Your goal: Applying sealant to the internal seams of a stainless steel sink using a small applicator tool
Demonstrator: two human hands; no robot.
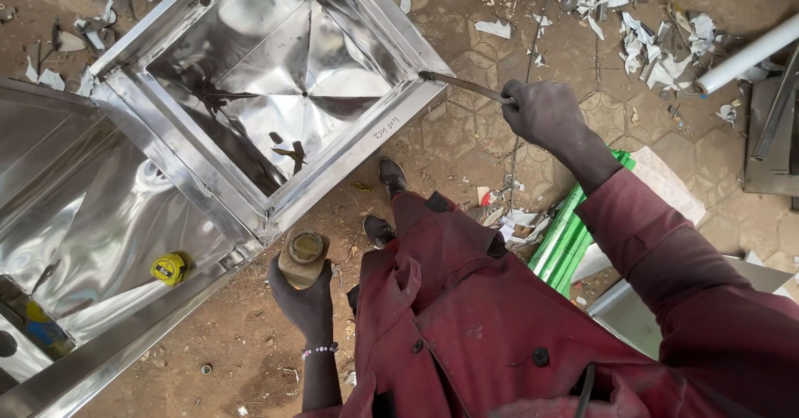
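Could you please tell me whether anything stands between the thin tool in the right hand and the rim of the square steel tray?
Nothing visible does. The right hand holds the thin metal tool, and its tip already rests on the rim of the square shiny steel tray.

Open dirt floor (466, 135) between steel tray (275, 85) and scrap heap (641, 27).

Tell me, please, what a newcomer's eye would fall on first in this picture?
The shiny square steel hopper at upper left stands out first, its mirror-like sloped walls meeting at a centre point. The right hand holds a thin brush-like tool with its tip at the hopper's right corner, while the left hand grips a small open jar low in the middle. A yellow tape measure lies on the steel sheet at left.
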